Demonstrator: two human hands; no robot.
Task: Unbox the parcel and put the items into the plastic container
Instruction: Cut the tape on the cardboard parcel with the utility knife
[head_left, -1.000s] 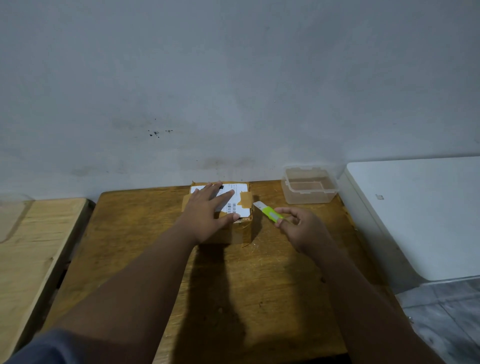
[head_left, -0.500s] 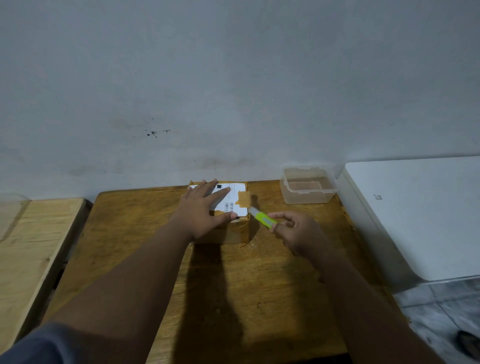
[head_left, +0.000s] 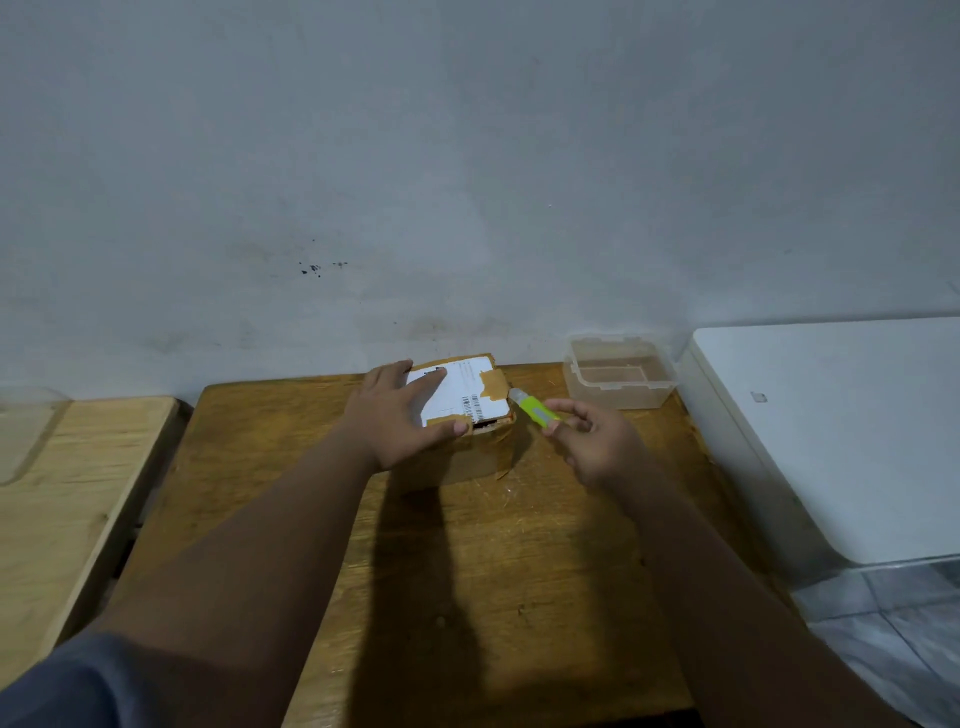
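A brown cardboard parcel (head_left: 478, 452) with a white shipping label and brown tape stands at the back of the wooden table (head_left: 519, 571). My left hand (head_left: 400, 421) lies flat on its top, fingers spread over the label, thumb at the near edge. My right hand (head_left: 592, 441) pinches a lime-green utility knife (head_left: 535, 410), its tip touching the parcel's upper right edge. A dark gap shows under the top's near right corner. The clear plastic container (head_left: 621, 384), with nothing in it, stands at the table's back right corner.
A grey wall rises right behind the table. A white appliance (head_left: 841, 431) stands to the right, close to the container. A pale wooden surface (head_left: 67, 499) lies to the left. Tiled floor (head_left: 893, 639) shows at the lower right.
My right hand has brought the knife leftward from beside the parcel to its upper right edge. My left hand has stayed pressed on the top, and a gap has appeared at the near right corner.
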